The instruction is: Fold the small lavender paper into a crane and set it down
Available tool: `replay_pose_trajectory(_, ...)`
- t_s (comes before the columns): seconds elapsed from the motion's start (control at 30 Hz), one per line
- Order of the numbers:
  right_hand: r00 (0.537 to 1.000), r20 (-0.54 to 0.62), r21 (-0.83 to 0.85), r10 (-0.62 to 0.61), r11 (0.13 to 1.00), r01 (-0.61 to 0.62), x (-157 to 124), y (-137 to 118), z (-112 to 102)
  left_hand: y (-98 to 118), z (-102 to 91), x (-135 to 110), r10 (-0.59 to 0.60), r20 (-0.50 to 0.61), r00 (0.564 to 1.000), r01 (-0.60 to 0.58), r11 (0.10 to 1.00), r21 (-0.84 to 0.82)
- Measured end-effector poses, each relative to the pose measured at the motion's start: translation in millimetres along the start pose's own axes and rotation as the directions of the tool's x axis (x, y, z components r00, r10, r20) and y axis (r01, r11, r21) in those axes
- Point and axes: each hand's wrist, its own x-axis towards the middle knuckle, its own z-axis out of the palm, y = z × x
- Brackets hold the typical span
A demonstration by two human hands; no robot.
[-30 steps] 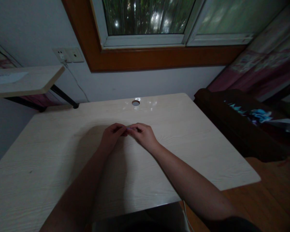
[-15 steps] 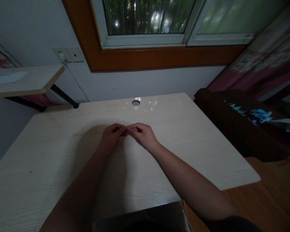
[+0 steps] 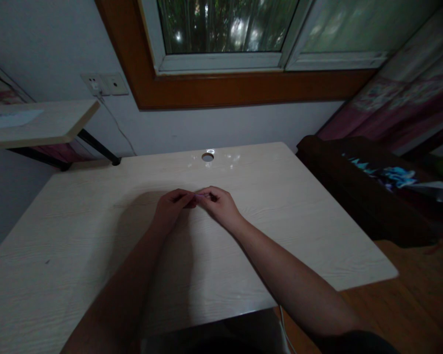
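Note:
Above the pale wood-grain table (image 3: 280, 206), my left hand (image 3: 173, 205) and my right hand (image 3: 217, 201) meet at their fingertips. Thumb and fingers are pinched together on each hand. Between them a tiny purplish thing (image 3: 197, 195) shows, mostly covered by the fingers and too small to name. Both hands appear to grip it, the left from its left side and the right from its right side.
A round cable hole (image 3: 207, 157) lies near the table's back edge. At the left, a raised shelf (image 3: 59, 123) stands on black legs. Dark furniture (image 3: 358, 196) with blue items is beyond the right edge. A white cable (image 3: 118, 125) hangs from the wall socket.
Both hands stay in nearly the same place. The right fingertips have shifted very slightly, and a little more of the purplish thing shows between the hands.

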Motion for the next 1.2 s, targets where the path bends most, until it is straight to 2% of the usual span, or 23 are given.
replay_pose_trajectory(0.2, 0.999, 0.021, 0.052, 0.034, 0.998, -0.035, 1.7, 6.0, 1.1, 0.9, 0.4, -1.4, 0.003, 0.012, 1.000, -0.002, 1.000, -0.029)
replay_pose_trajectory(0.5, 0.998, 0.044, 0.094, 0.043, 0.994, -0.047, 2.4, 9.6, 0.5, 4.9, 2.5, -3.0, -0.009, -0.006, 1.000, 0.009, 1.000, 0.026)
replay_pose_trajectory(0.87, 0.991, 0.036, 0.266, 0.125, 0.955, -0.130, 4.5, 6.2, 4.0, 7.3, 4.8, -2.1, -0.035, -0.029, 0.999, 0.036, 0.998, 0.042)
replay_pose_trajectory(1.2, 0.999, -0.044, 0.038, -0.016, 0.999, 0.018, 0.2, 4.5, -0.1, 9.0, 3.7, -1.0, -0.010, -0.083, 0.996, 0.015, 0.998, 0.056)
